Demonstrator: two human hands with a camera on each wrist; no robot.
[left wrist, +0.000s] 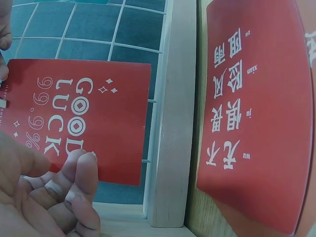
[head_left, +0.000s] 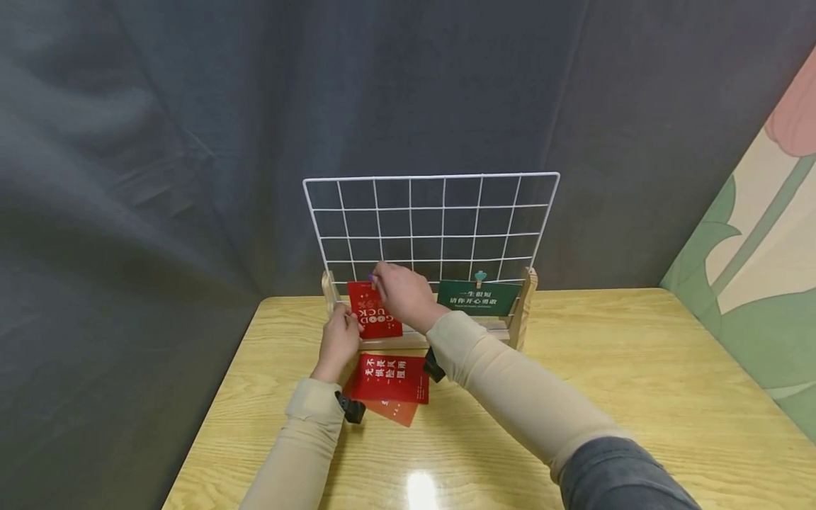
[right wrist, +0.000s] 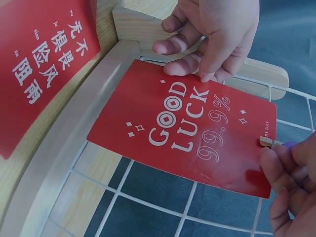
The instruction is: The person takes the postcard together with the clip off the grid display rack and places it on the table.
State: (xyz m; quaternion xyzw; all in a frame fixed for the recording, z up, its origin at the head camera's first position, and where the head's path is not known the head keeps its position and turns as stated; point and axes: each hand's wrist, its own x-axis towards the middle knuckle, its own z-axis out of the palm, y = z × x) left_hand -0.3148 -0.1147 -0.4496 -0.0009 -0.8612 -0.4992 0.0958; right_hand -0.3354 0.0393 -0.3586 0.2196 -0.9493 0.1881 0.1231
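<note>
A red "GOOD LUCK" card (head_left: 380,324) lies upside down against the lower left of the white wire grid (head_left: 427,207). My left hand (head_left: 339,341) pinches the card's side edge, thumb and fingertips right at it in the right wrist view. At the card's upper edge, my right hand (head_left: 408,294) pinches a small wooden clip (right wrist: 265,141) with a purple ornament (right wrist: 290,144). The clip overlaps the card's edge beside the grid wires. Farther right on the grid, a green card (head_left: 468,303) hangs from a clip with a teal top (head_left: 480,276).
The grid stands in a wooden base (head_left: 408,342) with upright side posts (head_left: 524,308). Before it, a red card with white characters (head_left: 392,386) overlaps an orange-red card (head_left: 397,411) on the wooden table (head_left: 605,368). A dark curtain (head_left: 414,85) hangs behind.
</note>
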